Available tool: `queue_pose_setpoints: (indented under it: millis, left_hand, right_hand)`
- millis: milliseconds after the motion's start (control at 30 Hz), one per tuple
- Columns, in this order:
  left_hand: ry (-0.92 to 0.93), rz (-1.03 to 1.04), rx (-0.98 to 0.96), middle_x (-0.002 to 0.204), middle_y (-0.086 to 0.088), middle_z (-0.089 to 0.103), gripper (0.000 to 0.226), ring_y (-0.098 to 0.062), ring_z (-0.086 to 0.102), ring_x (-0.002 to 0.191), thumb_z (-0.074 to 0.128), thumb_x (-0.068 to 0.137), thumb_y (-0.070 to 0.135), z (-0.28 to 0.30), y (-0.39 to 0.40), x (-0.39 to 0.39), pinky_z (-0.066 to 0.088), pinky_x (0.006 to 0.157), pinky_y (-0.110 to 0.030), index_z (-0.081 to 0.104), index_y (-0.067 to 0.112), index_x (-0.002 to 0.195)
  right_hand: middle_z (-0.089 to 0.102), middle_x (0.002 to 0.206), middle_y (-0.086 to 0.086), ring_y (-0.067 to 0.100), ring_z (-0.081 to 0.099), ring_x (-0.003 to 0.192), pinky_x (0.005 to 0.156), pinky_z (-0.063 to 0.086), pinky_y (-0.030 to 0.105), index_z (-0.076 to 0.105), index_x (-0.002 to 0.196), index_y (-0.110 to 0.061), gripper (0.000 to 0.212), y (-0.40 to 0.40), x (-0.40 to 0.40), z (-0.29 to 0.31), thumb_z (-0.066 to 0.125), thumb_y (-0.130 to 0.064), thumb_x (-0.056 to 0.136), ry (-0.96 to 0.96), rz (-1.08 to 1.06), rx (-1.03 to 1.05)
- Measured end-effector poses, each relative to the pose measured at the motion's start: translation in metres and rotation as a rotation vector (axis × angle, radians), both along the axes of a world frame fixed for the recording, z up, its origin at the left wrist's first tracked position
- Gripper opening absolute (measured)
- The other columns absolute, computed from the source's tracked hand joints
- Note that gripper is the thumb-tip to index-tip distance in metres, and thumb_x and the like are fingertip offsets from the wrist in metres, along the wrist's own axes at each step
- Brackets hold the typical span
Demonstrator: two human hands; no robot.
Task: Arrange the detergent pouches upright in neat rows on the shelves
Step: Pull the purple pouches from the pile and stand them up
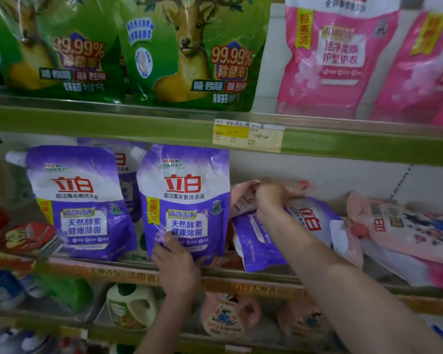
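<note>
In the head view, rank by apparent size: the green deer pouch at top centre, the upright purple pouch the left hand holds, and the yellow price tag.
1. Green deer pouch, though cropped and nearer the camera.
2. Upright purple pouch, held by the left hand.
3. Yellow price tag, clearly smallest.

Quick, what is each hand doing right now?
Left hand: grips the upright purple pouch at its bottom.
Right hand: grips the fallen purple pouch.
</note>
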State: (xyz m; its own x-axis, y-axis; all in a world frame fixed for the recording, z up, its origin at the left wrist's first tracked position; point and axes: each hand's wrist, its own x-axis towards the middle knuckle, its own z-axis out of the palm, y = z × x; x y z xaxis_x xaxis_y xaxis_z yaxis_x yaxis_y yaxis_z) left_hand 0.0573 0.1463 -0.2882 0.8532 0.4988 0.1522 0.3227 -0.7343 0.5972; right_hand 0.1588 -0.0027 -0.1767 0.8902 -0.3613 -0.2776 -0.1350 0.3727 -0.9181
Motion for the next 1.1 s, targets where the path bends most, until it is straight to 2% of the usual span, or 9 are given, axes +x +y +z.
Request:
queue_pose_setpoints:
  millis: [167,300,400,567,667,800,900,967,1100]
  left_hand:
    - [0.005,0.008,0.055,0.124,-0.032,0.038,0.099,-0.047,0.04,0.114,0.079,0.064,0.039,-0.004,-0.001,-0.002,0.037,0.095,-0.051,0.024,-0.003,0.134]
    - [-0.035,0.04,0.165,0.132,-0.032,0.039,0.094,-0.046,0.035,0.124,0.078,0.063,0.043,0.003,-0.023,-0.007,0.034,0.1,-0.051,0.034,-0.005,0.13]
    - [-0.317,-0.269,0.218,0.132,-0.025,0.045,0.077,-0.04,0.035,0.129,0.076,0.068,0.04,0.022,-0.085,-0.01,0.031,0.107,-0.046,0.045,-0.001,0.126]
    - [-0.373,-0.68,0.045,0.146,-0.014,0.035,0.083,-0.03,0.032,0.136,0.073,0.071,0.028,0.067,-0.162,0.005,0.027,0.113,-0.046,0.032,0.009,0.14]
    - [-0.455,-0.61,-0.169,0.12,-0.017,0.059,0.049,-0.035,0.055,0.111,0.066,0.075,0.011,0.074,-0.159,0.021,0.044,0.092,-0.048,0.052,0.006,0.122]
    - [-0.562,-0.532,-0.36,0.068,-0.002,0.063,0.017,-0.002,0.053,0.064,0.052,0.075,-0.002,0.077,-0.135,0.038,0.039,0.057,-0.019,0.059,0.012,0.077]
    - [-0.537,-0.399,-0.461,0.053,0.004,0.048,0.027,-0.007,0.041,0.053,0.052,0.071,-0.008,0.088,-0.122,0.062,0.028,0.046,-0.016,0.047,0.014,0.058]
    - [-0.493,-0.338,-0.491,0.058,0.001,0.054,0.031,-0.01,0.046,0.053,0.057,0.078,-0.004,0.091,-0.116,0.078,0.036,0.05,-0.016,0.047,0.019,0.059]
    - [-0.423,-0.388,-0.389,0.081,-0.008,0.064,0.006,-0.03,0.062,0.083,0.057,0.085,0.007,0.083,-0.12,0.091,0.041,0.062,-0.028,0.061,0.009,0.09]
  right_hand:
    - [0.066,0.063,0.011,0.018,0.065,0.052,0.052,0.057,0.03,0.056,0.07,-0.005,0.033,-0.068,-0.023,0.004,0.041,-0.016,0.097,-0.263,0.021,-0.071]
    - [0.074,0.067,0.004,0.013,0.072,0.067,0.056,0.059,0.024,0.06,0.087,-0.006,0.024,-0.129,-0.059,-0.004,0.041,-0.018,0.098,-0.368,0.061,-0.136]
    - [0.074,0.08,0.005,0.017,0.072,0.077,0.069,0.061,0.031,0.063,0.081,-0.015,0.026,-0.144,-0.075,-0.009,0.043,-0.016,0.097,-0.343,0.07,-0.224]
    - [0.066,0.073,0.03,0.038,0.064,0.073,0.067,0.049,0.041,0.063,0.07,0.009,0.045,-0.112,-0.08,0.005,0.042,-0.022,0.096,-0.369,0.013,-0.914]
    - [0.065,0.067,0.029,0.035,0.06,0.065,0.06,0.033,0.041,0.064,0.063,0.006,0.053,-0.092,-0.086,0.015,0.035,-0.024,0.096,-0.471,0.04,-1.296]
    - [0.069,0.077,0.026,0.033,0.063,0.072,0.063,0.038,0.039,0.068,0.078,0.004,0.037,-0.079,-0.081,0.015,0.046,-0.018,0.096,-0.564,0.251,-1.163]
    - [0.072,0.094,0.001,-0.006,0.061,0.082,0.07,0.046,0.012,0.065,0.113,-0.01,0.026,-0.082,-0.08,-0.002,0.049,-0.018,0.094,-0.553,0.445,-0.987]
    - [0.069,0.105,-0.003,-0.016,0.054,0.084,0.067,0.039,-0.001,0.059,0.123,-0.015,0.032,-0.092,-0.078,-0.02,0.049,-0.021,0.093,-0.437,0.495,-1.013]
    - [0.06,0.126,0.006,0.011,0.056,0.107,0.077,0.047,0.011,0.054,0.128,-0.014,0.036,-0.126,-0.079,-0.049,0.051,-0.022,0.093,-0.173,0.441,-0.999]
